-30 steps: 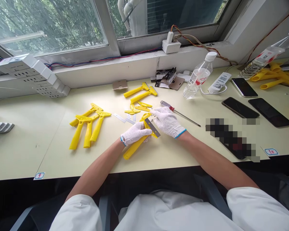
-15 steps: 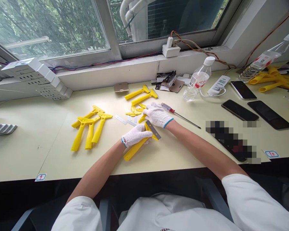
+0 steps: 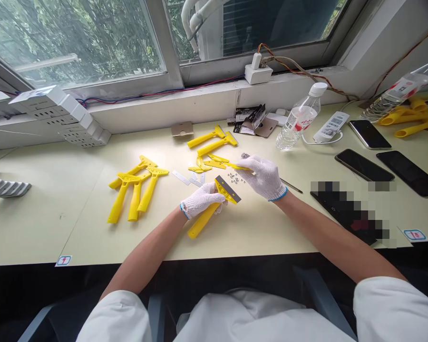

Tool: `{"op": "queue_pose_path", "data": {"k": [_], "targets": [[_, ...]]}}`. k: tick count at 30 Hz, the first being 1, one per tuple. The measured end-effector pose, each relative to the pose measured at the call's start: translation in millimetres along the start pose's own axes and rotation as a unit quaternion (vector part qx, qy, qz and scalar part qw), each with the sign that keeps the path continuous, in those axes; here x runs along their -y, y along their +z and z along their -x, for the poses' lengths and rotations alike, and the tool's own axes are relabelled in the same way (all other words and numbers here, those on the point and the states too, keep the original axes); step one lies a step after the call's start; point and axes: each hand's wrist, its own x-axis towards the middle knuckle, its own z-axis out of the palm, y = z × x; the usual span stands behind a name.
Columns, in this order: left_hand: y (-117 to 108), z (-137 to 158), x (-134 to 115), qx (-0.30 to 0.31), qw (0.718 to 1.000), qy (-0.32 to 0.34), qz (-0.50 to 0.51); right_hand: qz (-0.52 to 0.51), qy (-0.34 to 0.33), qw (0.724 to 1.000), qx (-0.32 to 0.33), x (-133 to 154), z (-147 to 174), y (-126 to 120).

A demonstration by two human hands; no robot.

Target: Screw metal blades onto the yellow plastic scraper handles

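My left hand [image 3: 204, 198], in a white knit glove, grips a yellow scraper [image 3: 204, 221] with a grey metal blade [image 3: 228, 189] lying across its head. My gloved right hand [image 3: 264, 176] pinches a small yellow plastic plate [image 3: 237, 166] and hovers over the table. Between the hands lie several small screws [image 3: 234, 179]. Partly hidden behind the right hand is a screwdriver [image 3: 291, 185]. More yellow plates [image 3: 214, 164] sit just beyond the screws, beside loose blades [image 3: 181, 177]. Two scrapers [image 3: 217, 143] lie further back.
Several yellow scraper handles [image 3: 148, 190] are piled on the left. A small cardboard box [image 3: 181, 130] and opened packaging [image 3: 251, 119] lie near the sill. On the right stand a water bottle [image 3: 297, 118], a power strip [image 3: 331, 127] and phones [image 3: 364, 164]. White boxes [image 3: 62, 116] lean at the far left.
My right hand has moved right and lifted a yellow plate from the group, uncovering the screws. It now covers the screwdriver's handle. My left hand keeps its hold on the scraper.
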Motion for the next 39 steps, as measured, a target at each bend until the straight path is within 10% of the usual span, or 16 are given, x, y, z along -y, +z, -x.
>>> {"op": "queue_pose_path", "data": {"k": [9,39], "targets": [[1,-1,-5,-0.048,0.998,-0.007,0.038,0.123,0.021,0.968,0.216,37,17,-5],[0,-3,0,-0.056,0.996,0.001,0.074,0.216,-0.009,0.946,0.24,55,21,15]]}}
